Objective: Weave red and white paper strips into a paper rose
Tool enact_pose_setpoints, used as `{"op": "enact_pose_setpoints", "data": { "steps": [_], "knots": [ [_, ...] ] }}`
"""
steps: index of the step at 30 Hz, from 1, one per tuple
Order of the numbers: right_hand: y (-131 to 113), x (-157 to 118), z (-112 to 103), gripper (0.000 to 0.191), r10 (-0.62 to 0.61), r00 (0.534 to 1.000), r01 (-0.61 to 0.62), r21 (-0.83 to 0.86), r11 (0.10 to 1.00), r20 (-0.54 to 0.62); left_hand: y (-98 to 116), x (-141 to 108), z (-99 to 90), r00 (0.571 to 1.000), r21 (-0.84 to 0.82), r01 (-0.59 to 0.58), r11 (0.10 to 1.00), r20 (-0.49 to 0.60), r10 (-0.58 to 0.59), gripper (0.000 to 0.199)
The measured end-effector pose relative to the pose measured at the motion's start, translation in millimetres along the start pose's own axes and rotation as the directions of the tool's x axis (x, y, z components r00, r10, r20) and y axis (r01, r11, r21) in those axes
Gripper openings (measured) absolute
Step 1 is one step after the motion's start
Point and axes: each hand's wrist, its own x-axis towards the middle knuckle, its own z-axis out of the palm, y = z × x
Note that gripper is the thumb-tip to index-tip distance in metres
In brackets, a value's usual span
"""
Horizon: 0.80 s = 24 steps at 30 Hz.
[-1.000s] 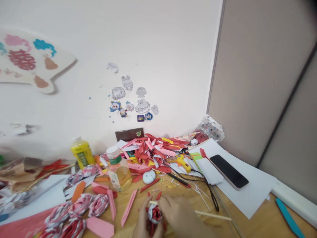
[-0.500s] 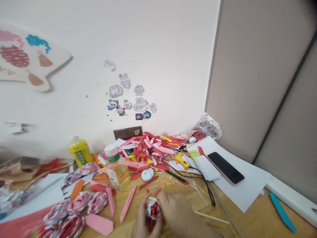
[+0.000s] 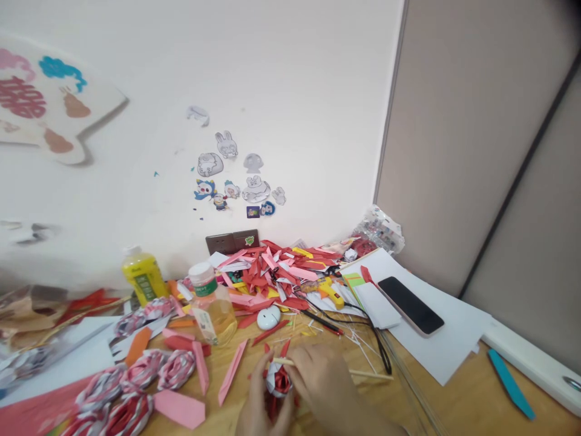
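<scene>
My left hand (image 3: 258, 396) is closed around a red and white folded-paper ball (image 3: 278, 380) low in the middle of the head view. Red paper points stick out above and below the ball. My right hand (image 3: 320, 378) grips a thin wooden stick (image 3: 372, 375), with one end lying across the ball's upper edge and the other jutting out to the right. Parts of the fingers on the ball's far side are hidden. Close by on the wooden table (image 3: 227, 418) lie a folded pink paper strip (image 3: 233, 370) and a white round case (image 3: 269, 317).
A heap of folded paper strips (image 3: 272, 272) lies against the wall. Bottles of yellow liquid (image 3: 146, 278) and pale liquid (image 3: 213, 309) stand left of it. A yellow glue gun (image 3: 331, 293), a phone (image 3: 411, 306), white sheets (image 3: 447, 351) and twisted paper coils (image 3: 145, 370) surround the hands.
The wooden stick has shifted left and now lies more level across the ball's top. My right hand has turned slightly with it. My left hand still holds the ball; the view shifted slightly.
</scene>
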Motion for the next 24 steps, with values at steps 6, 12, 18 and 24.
{"op": "enact_pose_setpoints", "data": {
  "steps": [6,12,18,24],
  "knots": [
    [2.1,-2.1,4.1,0.023,0.023,1.0,-0.023,-0.01,1.0,0.005,1.7,-1.7,1.3,0.999,0.053,-0.026,0.998,-0.035,0.028,0.048],
    [2.3,-2.3,6.1,0.026,0.012,0.999,-0.012,0.01,1.0,-0.048,0.6,-1.2,0.8,0.999,0.046,-0.028,0.999,-0.029,0.029,0.048],
    [3.1,-5.2,10.2,0.025,-0.011,1.0,0.01,-0.018,1.0,-0.016,-1.3,-1.6,3.1,0.999,0.062,-0.023,0.998,-0.025,0.025,0.049],
    [1.3,-5.0,12.7,0.035,-0.007,0.997,0.006,-0.02,1.0,-0.077,-1.2,-1.5,3.4,1.0,0.076,-0.016,0.997,-0.019,0.018,0.05]
  ]
}}
